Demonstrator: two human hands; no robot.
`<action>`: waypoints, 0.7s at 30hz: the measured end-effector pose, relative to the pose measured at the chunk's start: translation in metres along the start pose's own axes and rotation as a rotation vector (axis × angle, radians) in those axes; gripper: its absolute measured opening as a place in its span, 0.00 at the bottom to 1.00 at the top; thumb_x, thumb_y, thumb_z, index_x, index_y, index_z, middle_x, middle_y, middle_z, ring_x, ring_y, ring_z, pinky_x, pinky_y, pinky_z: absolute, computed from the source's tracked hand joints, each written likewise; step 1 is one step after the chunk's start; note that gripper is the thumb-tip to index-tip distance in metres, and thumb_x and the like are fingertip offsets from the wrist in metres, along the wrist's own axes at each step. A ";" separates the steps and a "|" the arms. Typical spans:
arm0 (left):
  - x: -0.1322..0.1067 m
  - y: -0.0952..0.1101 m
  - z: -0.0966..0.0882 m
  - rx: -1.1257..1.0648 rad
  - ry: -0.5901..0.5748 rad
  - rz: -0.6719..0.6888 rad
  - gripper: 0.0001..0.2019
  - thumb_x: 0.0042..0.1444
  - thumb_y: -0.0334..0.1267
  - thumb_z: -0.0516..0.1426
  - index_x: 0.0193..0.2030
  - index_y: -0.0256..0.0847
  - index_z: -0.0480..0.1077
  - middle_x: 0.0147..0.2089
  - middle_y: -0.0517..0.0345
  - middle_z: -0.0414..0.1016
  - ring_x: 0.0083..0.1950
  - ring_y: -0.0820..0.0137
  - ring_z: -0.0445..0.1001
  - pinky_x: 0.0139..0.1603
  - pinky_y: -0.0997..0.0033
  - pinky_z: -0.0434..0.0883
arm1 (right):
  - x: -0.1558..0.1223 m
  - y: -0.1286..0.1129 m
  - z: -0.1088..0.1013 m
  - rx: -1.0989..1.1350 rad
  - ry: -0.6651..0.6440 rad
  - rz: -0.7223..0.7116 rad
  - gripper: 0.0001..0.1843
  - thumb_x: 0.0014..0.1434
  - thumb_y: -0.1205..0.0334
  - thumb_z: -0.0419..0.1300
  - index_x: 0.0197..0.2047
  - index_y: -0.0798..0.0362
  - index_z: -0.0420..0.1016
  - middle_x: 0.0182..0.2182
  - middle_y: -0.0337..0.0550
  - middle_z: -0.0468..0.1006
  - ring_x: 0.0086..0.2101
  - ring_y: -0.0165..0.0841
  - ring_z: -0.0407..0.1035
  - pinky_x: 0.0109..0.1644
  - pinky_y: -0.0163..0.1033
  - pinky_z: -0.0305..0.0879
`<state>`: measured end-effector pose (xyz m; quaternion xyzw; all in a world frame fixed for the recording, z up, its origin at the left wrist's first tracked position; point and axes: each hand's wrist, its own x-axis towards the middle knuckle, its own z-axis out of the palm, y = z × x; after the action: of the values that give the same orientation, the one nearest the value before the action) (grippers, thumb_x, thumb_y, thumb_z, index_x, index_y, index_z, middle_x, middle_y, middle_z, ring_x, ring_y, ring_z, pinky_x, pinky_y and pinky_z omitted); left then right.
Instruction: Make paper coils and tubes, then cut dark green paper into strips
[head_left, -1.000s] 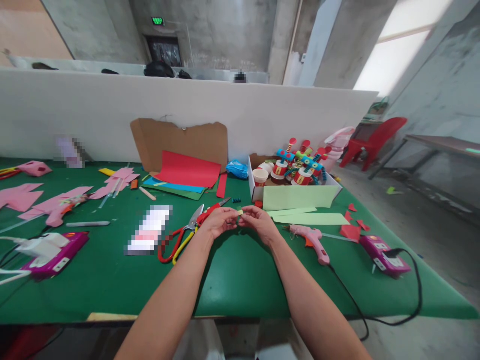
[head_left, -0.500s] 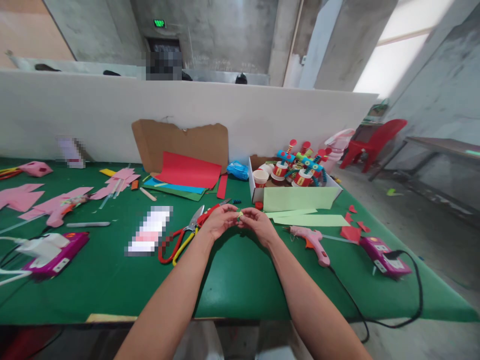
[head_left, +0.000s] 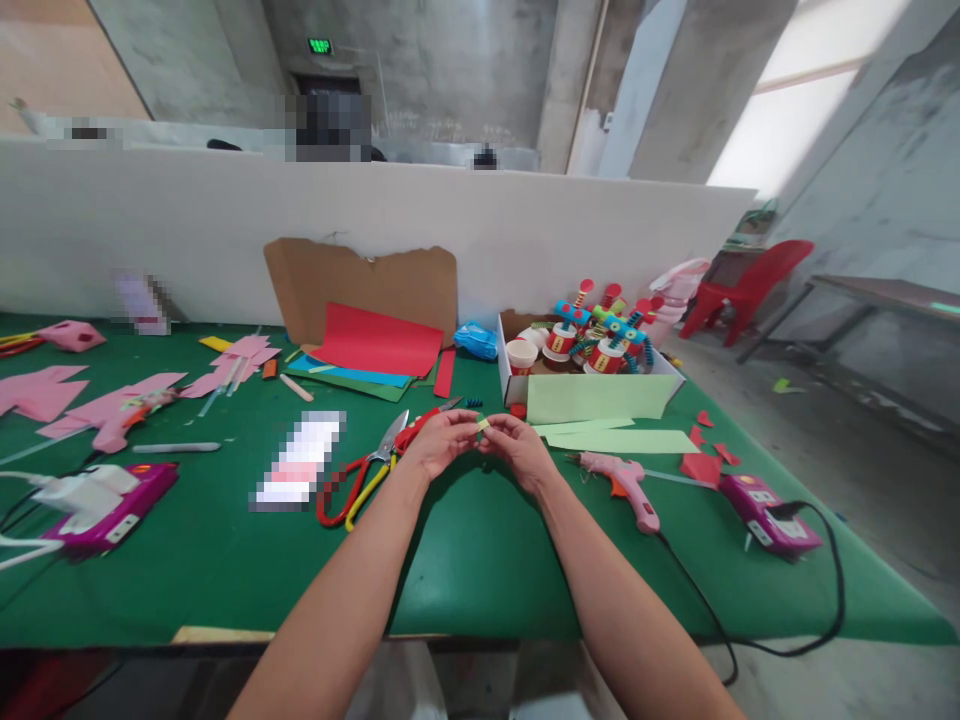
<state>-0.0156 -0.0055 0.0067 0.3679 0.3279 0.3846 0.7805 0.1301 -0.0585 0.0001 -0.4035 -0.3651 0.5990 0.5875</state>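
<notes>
- Our left hand point(head_left: 444, 442) and right hand point(head_left: 523, 446) pinch a small yellowish piece point(head_left: 482, 427), partly hidden between them.
- We cannot make out its exact shape.

Place: looks like a craft workshop I'm in, honestly
My worktop point(head_left: 487, 595): green, loaded with a pink glue gun point(head_left: 628, 490), scissors point(head_left: 381, 457), coloured paper point(head_left: 382, 345)
Box point(head_left: 514, 389): little cup figures point(head_left: 606, 352), kinda goofy
Room: bare concrete wall point(head_left: 465, 70), lit exit sign point(head_left: 320, 46), white partition point(head_left: 202, 215)

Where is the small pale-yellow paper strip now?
The strip is central in the head view, held between the left hand and right hand, left of the pale-green paper strips.
</notes>
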 end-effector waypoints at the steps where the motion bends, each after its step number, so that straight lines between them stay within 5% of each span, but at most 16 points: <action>1: 0.000 0.000 0.000 0.004 0.005 0.010 0.19 0.34 0.28 0.71 0.35 0.33 0.72 0.30 0.57 0.77 0.29 0.73 0.75 0.35 0.71 0.73 | 0.000 0.000 0.000 0.004 0.002 0.005 0.19 0.39 0.55 0.75 0.33 0.53 0.77 0.24 0.36 0.78 0.26 0.26 0.72 0.37 0.35 0.72; 12: -0.001 -0.001 0.008 0.230 0.129 0.209 0.19 0.26 0.39 0.72 0.28 0.35 0.77 0.28 0.56 0.78 0.29 0.74 0.72 0.35 0.70 0.69 | 0.001 0.000 0.000 0.001 0.021 0.030 0.19 0.38 0.56 0.75 0.32 0.53 0.77 0.24 0.36 0.78 0.25 0.25 0.71 0.36 0.34 0.71; 21: -0.004 0.001 0.009 0.572 0.180 0.390 0.10 0.40 0.40 0.65 0.31 0.39 0.80 0.31 0.54 0.81 0.34 0.67 0.76 0.38 0.68 0.72 | 0.002 -0.001 -0.002 0.014 0.033 0.031 0.18 0.38 0.56 0.75 0.31 0.53 0.77 0.24 0.36 0.77 0.25 0.26 0.71 0.36 0.35 0.72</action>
<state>-0.0104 -0.0113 0.0128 0.5916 0.4134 0.4498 0.5260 0.1325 -0.0570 -0.0002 -0.4147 -0.3448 0.6037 0.5871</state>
